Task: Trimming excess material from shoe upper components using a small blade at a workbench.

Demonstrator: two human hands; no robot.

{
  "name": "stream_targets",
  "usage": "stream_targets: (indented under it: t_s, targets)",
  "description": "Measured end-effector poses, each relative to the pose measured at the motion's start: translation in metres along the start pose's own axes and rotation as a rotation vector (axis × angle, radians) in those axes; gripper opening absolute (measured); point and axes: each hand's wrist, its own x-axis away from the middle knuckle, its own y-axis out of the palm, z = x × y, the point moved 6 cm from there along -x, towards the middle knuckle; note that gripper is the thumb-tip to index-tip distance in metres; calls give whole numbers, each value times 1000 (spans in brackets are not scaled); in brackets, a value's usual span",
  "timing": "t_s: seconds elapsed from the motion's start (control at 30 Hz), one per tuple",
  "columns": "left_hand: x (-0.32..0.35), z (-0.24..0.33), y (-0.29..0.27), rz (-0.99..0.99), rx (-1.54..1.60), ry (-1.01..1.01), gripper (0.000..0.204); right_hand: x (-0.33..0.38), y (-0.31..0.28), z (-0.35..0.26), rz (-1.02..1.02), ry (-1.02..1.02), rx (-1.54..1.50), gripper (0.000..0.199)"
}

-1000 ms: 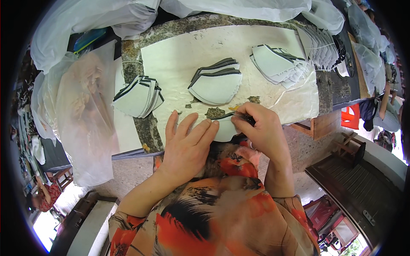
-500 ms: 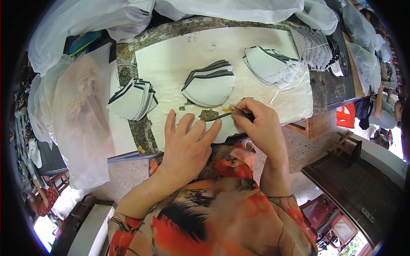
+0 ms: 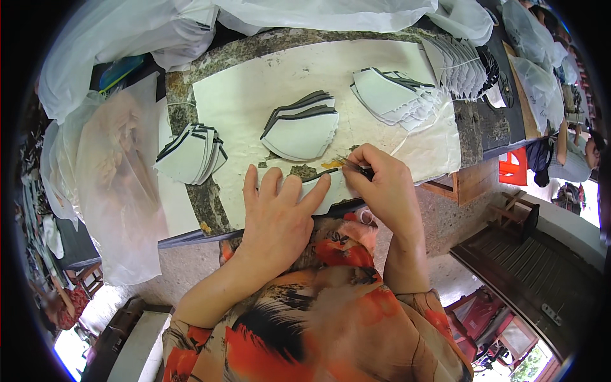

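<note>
My left hand lies flat with fingers spread, its index fingertip pressing a white curved panel with a black-edged top at the table's near edge. Part of that panel is hidden under the hand. At the panel's right end, my right hand is closed on small thread snips, their thin pointed metal tips toward the black edge. Just beyond lies a middle stack of similar panels. Another stack fans out to the left, and a third lies at the far right.
Pale sheeting covers the worn tabletop. A tied bundle of panels stands at the back right. Translucent plastic bags hang over the left side, with more along the back. A wooden stool stands on the floor at right.
The table and stacks have shifted slightly left in the view. My left hand keeps its place on the panel; the snips' tips now show more plainly beside my right fingers.
</note>
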Motion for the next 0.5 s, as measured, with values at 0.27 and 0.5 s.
stream_targets:
  t_s: [0.27,0.5]
  targets:
    - [-1,0,0,49,15,22,62,6,4,-4,72,-40,165,15]
    - [24,-27,8,265,250,-117,67,14,8,-4,181,-167,198,15]
